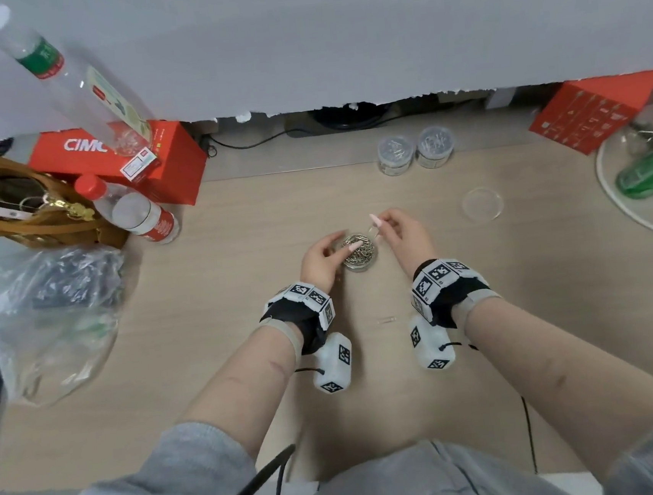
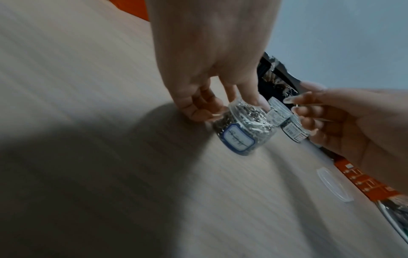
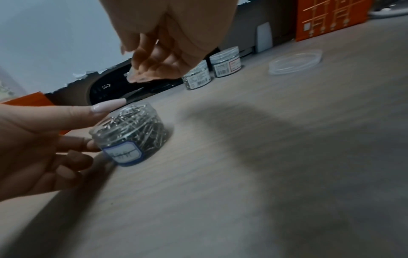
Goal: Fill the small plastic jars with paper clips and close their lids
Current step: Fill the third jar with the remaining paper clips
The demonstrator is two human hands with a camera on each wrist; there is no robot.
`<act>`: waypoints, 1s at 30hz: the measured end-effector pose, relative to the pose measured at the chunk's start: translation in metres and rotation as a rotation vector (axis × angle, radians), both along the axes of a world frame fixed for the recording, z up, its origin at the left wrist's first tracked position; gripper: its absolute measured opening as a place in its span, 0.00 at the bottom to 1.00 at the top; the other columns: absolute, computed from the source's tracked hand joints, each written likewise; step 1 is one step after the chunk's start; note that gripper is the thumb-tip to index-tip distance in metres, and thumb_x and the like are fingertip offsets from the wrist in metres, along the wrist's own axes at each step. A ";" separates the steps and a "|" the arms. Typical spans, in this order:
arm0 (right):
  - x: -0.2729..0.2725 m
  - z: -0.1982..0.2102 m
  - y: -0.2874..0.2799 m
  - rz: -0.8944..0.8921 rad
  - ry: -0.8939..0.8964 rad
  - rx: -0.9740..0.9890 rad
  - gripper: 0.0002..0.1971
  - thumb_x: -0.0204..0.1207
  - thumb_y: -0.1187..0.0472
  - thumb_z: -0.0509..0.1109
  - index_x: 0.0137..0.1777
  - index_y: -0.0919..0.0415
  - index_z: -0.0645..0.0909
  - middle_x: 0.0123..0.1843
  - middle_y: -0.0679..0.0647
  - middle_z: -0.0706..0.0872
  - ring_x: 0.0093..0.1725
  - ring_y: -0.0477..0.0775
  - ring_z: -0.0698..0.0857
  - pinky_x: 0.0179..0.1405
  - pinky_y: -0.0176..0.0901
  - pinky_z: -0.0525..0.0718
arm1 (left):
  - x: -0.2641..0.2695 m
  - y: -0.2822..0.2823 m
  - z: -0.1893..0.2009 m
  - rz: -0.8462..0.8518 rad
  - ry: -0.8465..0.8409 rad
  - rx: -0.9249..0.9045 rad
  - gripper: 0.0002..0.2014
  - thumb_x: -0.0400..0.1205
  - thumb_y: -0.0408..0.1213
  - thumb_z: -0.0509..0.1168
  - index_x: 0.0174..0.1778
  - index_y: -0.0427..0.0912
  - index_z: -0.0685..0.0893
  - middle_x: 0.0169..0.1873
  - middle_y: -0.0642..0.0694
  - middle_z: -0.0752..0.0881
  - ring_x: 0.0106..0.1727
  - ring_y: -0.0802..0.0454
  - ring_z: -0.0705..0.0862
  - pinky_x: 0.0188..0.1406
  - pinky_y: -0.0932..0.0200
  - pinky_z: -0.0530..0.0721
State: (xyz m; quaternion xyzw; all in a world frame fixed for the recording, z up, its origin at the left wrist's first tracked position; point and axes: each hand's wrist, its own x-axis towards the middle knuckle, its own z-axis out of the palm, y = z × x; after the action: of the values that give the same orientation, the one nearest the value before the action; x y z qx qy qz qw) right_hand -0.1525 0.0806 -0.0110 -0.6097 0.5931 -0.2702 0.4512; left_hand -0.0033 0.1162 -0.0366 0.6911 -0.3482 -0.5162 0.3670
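A small clear jar [image 1: 359, 254] [image 2: 243, 131] [image 3: 132, 134] with a blue-edged label stands open mid-table, heaped with silver paper clips. My left hand [image 1: 318, 262] [image 3: 33, 139] grips its left side, with the index finger stretched over the rim. My right hand [image 1: 403, 236] [image 2: 353, 122] [image 3: 167, 52] hovers just right of the rim and pinches what looks like a single paper clip [image 1: 373, 230]. The jar's clear lid [image 1: 482, 204] [image 3: 295, 61] lies flat to the right. Two closed jars [image 1: 395, 155] [image 1: 434, 146] full of clips stand at the back.
One loose paper clip [image 1: 387, 320] lies between my wrists. At the left are a red box [image 1: 173, 162], water bottles [image 1: 142, 217], a brown bag [image 1: 26, 212] and a plastic bag [image 1: 52, 313]. A glass plate [image 1: 632, 210] with a green bottle and another red box [image 1: 587, 114] are at the right.
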 end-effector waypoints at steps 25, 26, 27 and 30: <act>-0.035 -0.036 0.081 -0.026 0.092 0.183 0.13 0.70 0.64 0.75 0.54 0.65 0.81 0.41 0.50 0.78 0.40 0.49 0.75 0.39 0.26 0.73 | 0.005 0.022 0.004 0.113 -0.223 -0.156 0.22 0.76 0.42 0.72 0.63 0.43 0.74 0.36 0.49 0.72 0.30 0.58 0.71 0.33 0.65 0.68; -0.036 -0.035 0.083 0.045 0.103 0.180 0.16 0.68 0.67 0.76 0.55 0.67 0.80 0.45 0.52 0.78 0.42 0.49 0.75 0.40 0.23 0.72 | 0.003 0.028 0.005 0.161 -0.248 -0.175 0.20 0.77 0.42 0.71 0.61 0.43 0.74 0.36 0.51 0.71 0.31 0.61 0.71 0.34 0.67 0.68; -0.036 -0.033 0.085 0.115 0.119 0.180 0.18 0.67 0.69 0.76 0.57 0.68 0.80 0.47 0.54 0.77 0.44 0.50 0.74 0.39 0.20 0.72 | -0.001 0.035 0.007 0.192 -0.254 -0.189 0.16 0.77 0.41 0.70 0.57 0.42 0.74 0.35 0.52 0.71 0.32 0.61 0.71 0.35 0.67 0.68; -0.039 -0.030 0.092 0.257 0.149 0.129 0.17 0.66 0.74 0.75 0.56 0.72 0.80 0.49 0.62 0.76 0.44 0.52 0.73 0.37 0.17 0.72 | -0.012 0.055 0.002 0.177 -0.284 -0.172 0.08 0.78 0.36 0.68 0.46 0.41 0.74 0.33 0.52 0.73 0.35 0.52 0.73 0.39 0.63 0.70</act>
State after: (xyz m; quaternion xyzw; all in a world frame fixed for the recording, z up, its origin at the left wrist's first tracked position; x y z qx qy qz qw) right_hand -0.1915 0.1724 -0.0413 -0.6685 0.5582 -0.1256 0.4750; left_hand -0.0157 0.1709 -0.0349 0.7509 -0.3772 -0.3476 0.4159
